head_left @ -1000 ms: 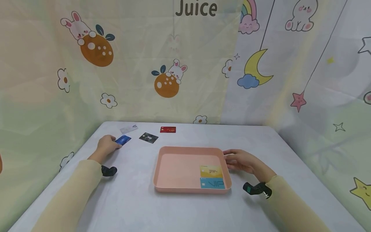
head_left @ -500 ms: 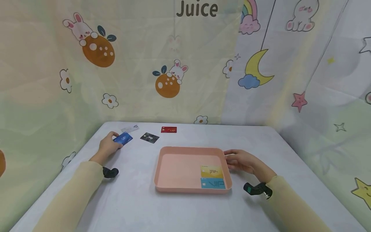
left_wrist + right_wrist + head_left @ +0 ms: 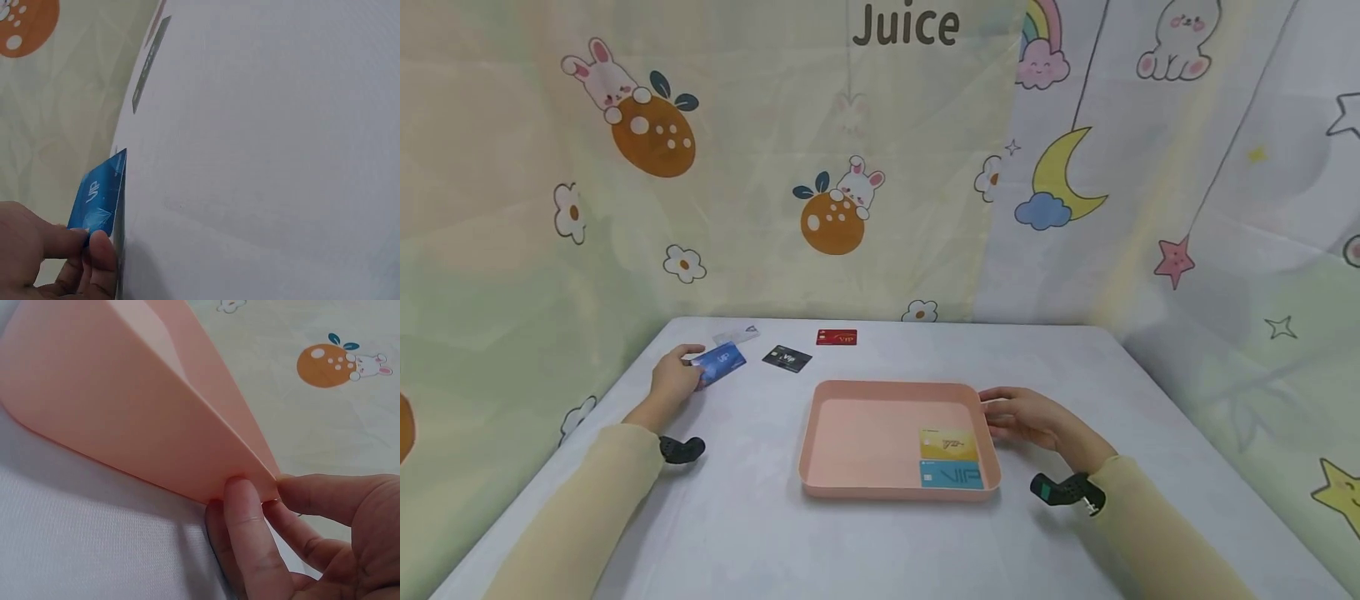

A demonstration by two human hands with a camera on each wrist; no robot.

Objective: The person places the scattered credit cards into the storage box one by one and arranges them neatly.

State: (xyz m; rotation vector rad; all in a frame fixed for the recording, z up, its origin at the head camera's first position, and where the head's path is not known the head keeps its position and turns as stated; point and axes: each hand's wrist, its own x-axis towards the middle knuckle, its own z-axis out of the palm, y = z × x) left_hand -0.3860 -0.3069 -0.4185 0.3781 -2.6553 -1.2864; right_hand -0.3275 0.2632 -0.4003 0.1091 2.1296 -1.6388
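My left hand (image 3: 672, 377) pinches a blue VIP card (image 3: 721, 363) by one end at the table's left side. In the left wrist view the card (image 3: 97, 195) slants up from between thumb and fingertips, printed face showing. My right hand (image 3: 1037, 419) is at the right side of a pink tray (image 3: 857, 442). Seen from the right wrist, its fairly straight fingertips (image 3: 240, 487) touch the tray's outer wall near a corner. Inside the tray, a yellow card (image 3: 948, 444) lies directly above a light blue VIP card (image 3: 951, 475) at the lower right.
Toward the back of the white table (image 3: 737, 533) lie a black VIP card (image 3: 787, 358), a red VIP card (image 3: 837, 337) and a clear card (image 3: 741, 335), partly overlapped by the held one in the head view. A printed cloth backdrop (image 3: 745, 208) stands behind the table.
My left hand has lifted the blue card and tilted it so more of its face shows, drawing it slightly nearer. The right hand and tray have stayed put.
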